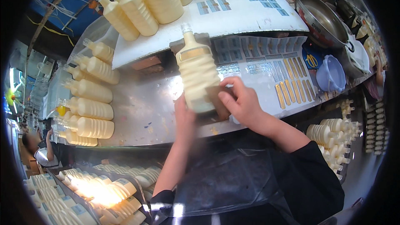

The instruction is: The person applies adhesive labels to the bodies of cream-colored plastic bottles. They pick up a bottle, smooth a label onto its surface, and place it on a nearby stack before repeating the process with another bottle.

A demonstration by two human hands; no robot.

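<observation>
A cream ribbed bottle (196, 73) with a clear neck and a gold strip label (194, 53) near its shoulder lies in front of me, neck pointing away. Grey-brown padding (203, 38) shows beneath its neck end. My left hand (184, 110) is at the bottle's lower left side; its fingers are partly hidden and smeared by motion. Thumb and fingers of my right hand (241, 100) close on a flat dark brown piece (218, 100) against the bottle's lower right side.
Gold strip labels (287, 93) and blue label sheets lie at right, near a lavender bucket (330, 73) and a large metal pan (323, 18). Cream bottles (93, 108) line the left; others stand on the white raised board (233, 14). More bottles (104, 191) fill the lower left.
</observation>
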